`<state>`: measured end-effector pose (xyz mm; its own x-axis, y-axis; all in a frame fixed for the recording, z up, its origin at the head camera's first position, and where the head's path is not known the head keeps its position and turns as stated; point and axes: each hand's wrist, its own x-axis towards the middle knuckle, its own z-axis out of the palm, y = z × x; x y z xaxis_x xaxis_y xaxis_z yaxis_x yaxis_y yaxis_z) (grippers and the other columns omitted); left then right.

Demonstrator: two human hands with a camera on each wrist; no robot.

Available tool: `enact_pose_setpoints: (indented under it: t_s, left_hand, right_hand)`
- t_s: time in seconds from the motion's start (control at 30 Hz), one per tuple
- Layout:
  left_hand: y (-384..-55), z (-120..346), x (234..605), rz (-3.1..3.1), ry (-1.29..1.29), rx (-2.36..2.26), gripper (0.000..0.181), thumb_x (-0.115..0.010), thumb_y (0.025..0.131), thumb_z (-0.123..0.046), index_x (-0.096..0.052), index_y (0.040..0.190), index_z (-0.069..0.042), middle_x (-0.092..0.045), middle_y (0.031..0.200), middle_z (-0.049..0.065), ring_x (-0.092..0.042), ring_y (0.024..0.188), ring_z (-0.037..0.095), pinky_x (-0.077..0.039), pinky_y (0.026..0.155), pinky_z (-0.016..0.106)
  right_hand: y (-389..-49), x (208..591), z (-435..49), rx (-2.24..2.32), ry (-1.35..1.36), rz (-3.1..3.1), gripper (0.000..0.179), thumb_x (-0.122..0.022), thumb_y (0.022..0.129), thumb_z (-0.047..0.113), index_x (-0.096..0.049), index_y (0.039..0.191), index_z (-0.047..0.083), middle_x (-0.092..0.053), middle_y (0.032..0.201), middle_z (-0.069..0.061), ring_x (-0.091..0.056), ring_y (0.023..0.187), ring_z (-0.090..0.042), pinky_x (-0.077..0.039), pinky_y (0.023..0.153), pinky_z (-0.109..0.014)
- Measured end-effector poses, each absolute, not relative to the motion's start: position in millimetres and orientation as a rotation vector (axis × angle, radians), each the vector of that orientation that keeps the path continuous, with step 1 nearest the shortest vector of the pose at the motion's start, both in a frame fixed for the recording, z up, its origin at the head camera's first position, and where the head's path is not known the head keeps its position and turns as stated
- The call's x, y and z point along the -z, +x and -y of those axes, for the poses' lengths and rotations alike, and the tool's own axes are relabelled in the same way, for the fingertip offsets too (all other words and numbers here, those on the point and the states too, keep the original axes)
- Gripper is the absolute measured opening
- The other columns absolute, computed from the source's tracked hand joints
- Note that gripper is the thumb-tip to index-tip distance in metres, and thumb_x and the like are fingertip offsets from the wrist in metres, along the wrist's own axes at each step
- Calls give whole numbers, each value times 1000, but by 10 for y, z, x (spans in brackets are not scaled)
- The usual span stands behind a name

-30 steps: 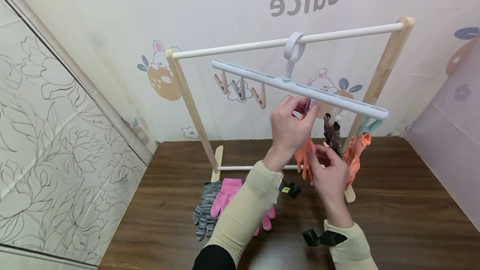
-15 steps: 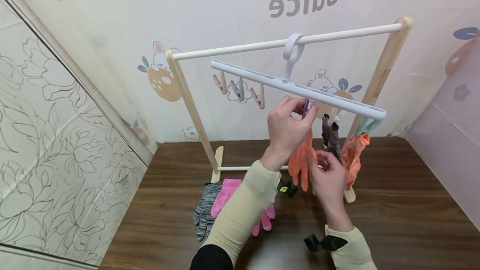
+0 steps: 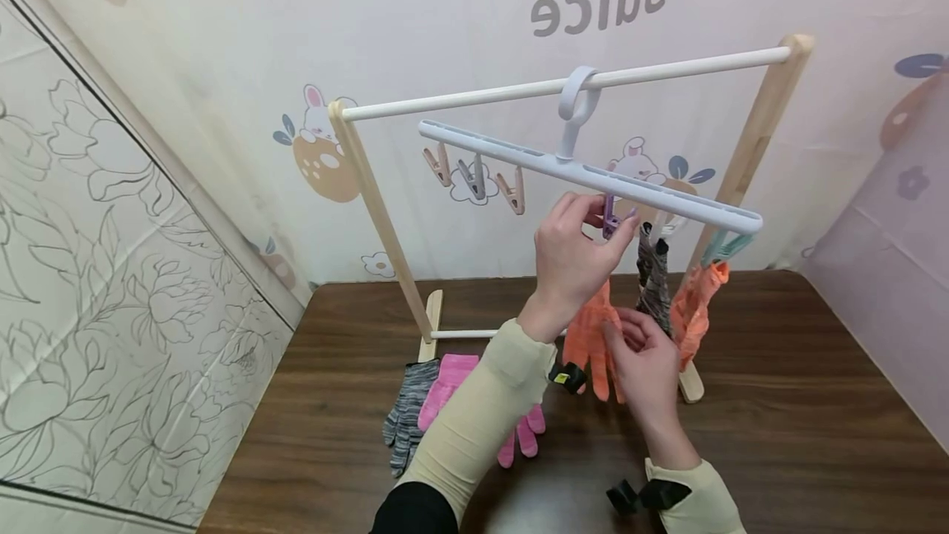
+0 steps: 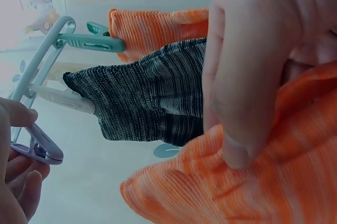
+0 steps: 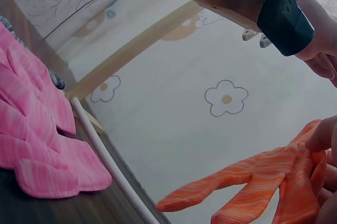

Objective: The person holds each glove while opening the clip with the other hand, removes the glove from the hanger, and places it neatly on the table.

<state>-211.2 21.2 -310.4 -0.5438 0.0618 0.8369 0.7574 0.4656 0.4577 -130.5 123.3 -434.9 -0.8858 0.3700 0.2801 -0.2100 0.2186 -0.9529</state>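
Observation:
A purple clothespin (image 3: 610, 218) under the pale blue hanger (image 3: 586, 174) is pinched between the thumb and fingers of my left hand (image 3: 574, 258). Lower and to the right, my right hand (image 3: 651, 369) holds an orange glove (image 3: 589, 340), its fingers dangling downward. In the left wrist view that glove's cuff (image 4: 152, 187) is apart from the purple clothespin (image 4: 39, 145). Just beyond, a black-and-grey glove (image 4: 142, 97) hangs from a white clothespin (image 4: 63, 98). A second orange glove (image 3: 698, 303) hangs from a green clothespin (image 3: 726, 245) at the hanger's right end.
Several further clothespins, one of them grey (image 3: 472, 178), hang bare on the hanger's left half. The hanger hooks over the white bar (image 3: 474, 97) of a wooden stand. On the brown table (image 3: 326, 435) lie a pink glove (image 3: 448, 381) and a grey glove (image 3: 409, 419), partly behind my left forearm.
The orange glove in my right hand has come down away from the purple clothespin, its fingers now lower and spread. My left hand stays at the clothespin.

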Motion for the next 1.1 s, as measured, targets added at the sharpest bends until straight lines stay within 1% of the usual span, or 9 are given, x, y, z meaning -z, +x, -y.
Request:
enact_pose_setpoints:
  t_s: [0.13, 0.23, 0.37, 0.43, 0.6, 0.73, 0.83, 0.97, 1.1]
  left_hand:
    - [-2111, -208, 3109, 1938, -689, 1133, 23, -79, 86, -27, -69, 94, -7, -62, 83, -1, -62, 78, 7, -46, 69, 11]
    - [-2109, -202, 3109, 1960, -691, 1126, 24, -78, 87, -29, -69, 95, -8, -62, 84, -2, -62, 79, 5, -44, 71, 9]
    - [-2112, -185, 3108, 1978, -692, 1118, 25, -78, 87, -30, -69, 97, -8, -63, 87, -1, -62, 79, 5, -47, 69, 13]
    - [-2116, -174, 3105, 1982, -693, 1111, 26, -78, 87, -29, -69, 98, -8, -63, 88, -1, -62, 79, 6, -47, 68, 13]
    - [-2125, -162, 3107, 1985, -713, 1114, 26, -77, 88, -29, -69, 99, -7, -63, 88, 0, -62, 80, 7, -45, 70, 10]
    - [-2121, -159, 3110, 1983, -726, 1120, 26, -77, 88, -29, -69, 99, -7, -62, 88, -1, -62, 80, 7, -44, 70, 9]
    - [-2118, -156, 3108, 1978, -728, 1115, 26, -78, 87, -28, -69, 99, -6, -62, 88, -1, -62, 80, 7, -44, 69, 9]
    - [-2119, -153, 3109, 1971, -722, 1103, 25, -78, 87, -27, -69, 97, -6, -62, 87, -1, -62, 79, 7, -44, 69, 9]
    - [-2113, -152, 3113, 1967, -720, 1101, 25, -79, 87, -27, -68, 97, -7, -62, 86, -1, -62, 79, 7, -45, 68, 11]
  right_hand:
    - [-1293, 4354, -1208, -1803, -152, 2054, 24, -70, 94, 17, -69, 111, 0, -74, 94, -8, -68, 82, -2, -53, 69, -16]
    - [-1286, 4384, -1185, -1870, -167, 2074, 24, -69, 95, 18, -68, 111, 0, -73, 97, -10, -68, 83, -4, -54, 70, -18]
    - [-1268, 4440, -1144, -1927, -194, 2146, 27, -69, 95, 21, -67, 112, 1, -73, 102, -14, -69, 85, -5, -55, 70, -21]
    - [-1262, 4464, -1127, -1971, -195, 2163, 28, -68, 96, 23, -66, 112, 0, -73, 102, -14, -69, 83, -7, -56, 70, -23]
    - [-1258, 4495, -1105, -2152, -171, 2153, 30, -65, 98, 21, -62, 117, -3, -73, 100, -9, -70, 83, -12, -57, 71, -26]
    - [-1247, 4503, -1103, -2319, -171, 2149, 34, -63, 100, 20, -57, 123, -4, -71, 104, -6, -68, 91, -12, -56, 77, -27]
    - [-1243, 4524, -1096, -2399, -175, 2151, 35, -62, 100, 20, -56, 124, -4, -70, 105, -6, -67, 94, -13, -55, 79, -28]
    - [-1271, 4598, -1075, -2429, -165, 2202, 35, -62, 100, 22, -57, 123, -4, -67, 105, -6, -63, 91, -14, -53, 75, -27]
    - [-1306, 4701, -1066, -2414, -167, 2292, 35, -59, 101, 23, -58, 123, -5, -64, 110, -9, -59, 91, -13, -51, 75, -25]
